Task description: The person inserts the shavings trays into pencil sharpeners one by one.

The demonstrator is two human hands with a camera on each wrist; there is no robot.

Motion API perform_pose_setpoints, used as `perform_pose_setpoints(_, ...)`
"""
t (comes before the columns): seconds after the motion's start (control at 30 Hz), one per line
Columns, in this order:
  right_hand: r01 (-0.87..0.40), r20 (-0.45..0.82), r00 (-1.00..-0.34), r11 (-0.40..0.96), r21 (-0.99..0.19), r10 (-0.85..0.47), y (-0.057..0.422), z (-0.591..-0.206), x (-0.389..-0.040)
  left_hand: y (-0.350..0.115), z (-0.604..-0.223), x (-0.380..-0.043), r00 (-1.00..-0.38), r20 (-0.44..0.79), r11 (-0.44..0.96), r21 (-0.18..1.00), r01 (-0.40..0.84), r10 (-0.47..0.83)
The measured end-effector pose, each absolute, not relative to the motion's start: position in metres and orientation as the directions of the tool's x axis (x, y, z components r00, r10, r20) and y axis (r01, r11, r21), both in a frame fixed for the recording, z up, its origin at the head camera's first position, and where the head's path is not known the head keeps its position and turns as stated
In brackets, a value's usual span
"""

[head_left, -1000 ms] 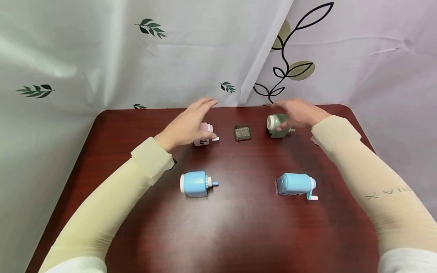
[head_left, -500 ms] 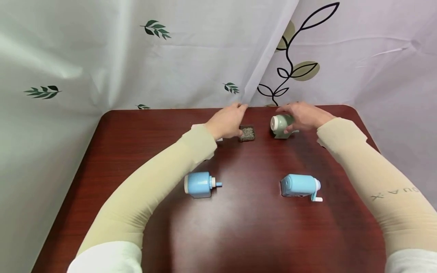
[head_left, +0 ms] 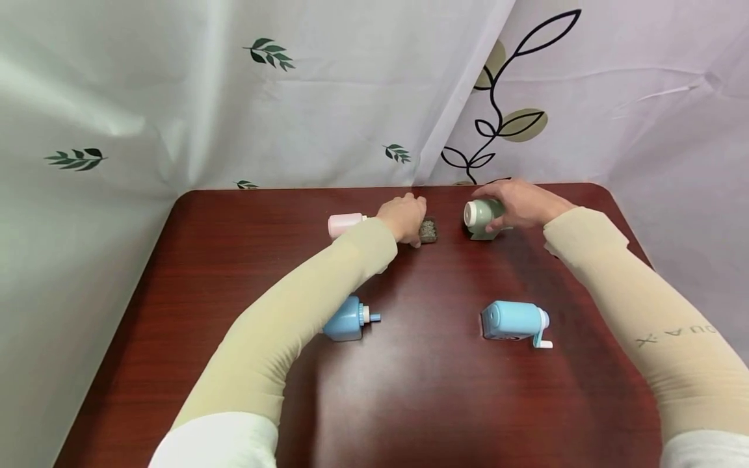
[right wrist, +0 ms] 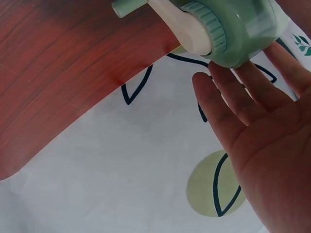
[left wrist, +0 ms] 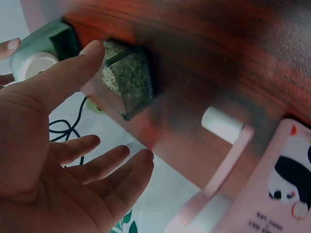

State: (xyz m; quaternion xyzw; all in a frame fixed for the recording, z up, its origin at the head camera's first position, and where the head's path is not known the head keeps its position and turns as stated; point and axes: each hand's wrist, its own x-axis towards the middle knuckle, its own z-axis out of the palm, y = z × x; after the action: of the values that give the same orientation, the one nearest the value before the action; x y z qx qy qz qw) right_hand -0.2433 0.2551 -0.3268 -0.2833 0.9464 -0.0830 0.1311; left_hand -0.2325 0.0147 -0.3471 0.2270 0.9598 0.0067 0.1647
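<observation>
My left hand (head_left: 405, 218) is beside a small clear box (head_left: 429, 231) of greyish shavings. In the left wrist view its thumb and fingers (left wrist: 124, 182) are spread, with the box (left wrist: 133, 80) beyond the thumb tip and nothing held. My right hand (head_left: 521, 203) is around a green crank pencil sharpener (head_left: 483, 214) that lies on its side, its pale base facing left. The right wrist view shows fairly straight fingers (right wrist: 226, 104) at the sharpener's (right wrist: 248, 29) side; whether they touch it I cannot tell.
A pink crank sharpener (head_left: 345, 223) with a panda print lies left of the box, partly behind the left sleeve. Nearer on the dark red table (head_left: 409, 390) are a blue sharpener (head_left: 345, 322), partly covered by the left arm, and a light blue one (head_left: 513, 318). Curtains hang behind.
My left hand has moved right from over the pink sharpener to the clear box, leaving the pink sharpener partly uncovered. My right hand stays at the green sharpener with little movement.
</observation>
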Motion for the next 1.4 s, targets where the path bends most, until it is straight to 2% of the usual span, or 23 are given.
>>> perform_pose_setpoints(0.27,-0.507,-0.197,-0.810,0.828,-0.238,-0.553,0.257,-0.327,-0.242,0.020,-0.361,-0.236,-0.848,-0.320,0.902,0.059,0.427,0.422)
perform_pose_setpoints(0.87,-0.485,-0.206,-0.822,0.842,-0.237,-0.531,0.261,-0.329,-0.244,0.022,-0.370,-0.241,-0.885,-0.211,0.908,0.139,0.394,0.416)
perform_pose_setpoints(1.4,-0.488,-0.199,-0.824,0.842,-0.229,-0.531,0.257,-0.330,-0.245,0.032,-0.365,-0.239,-0.863,-0.178,0.879,0.160,0.450,0.474)
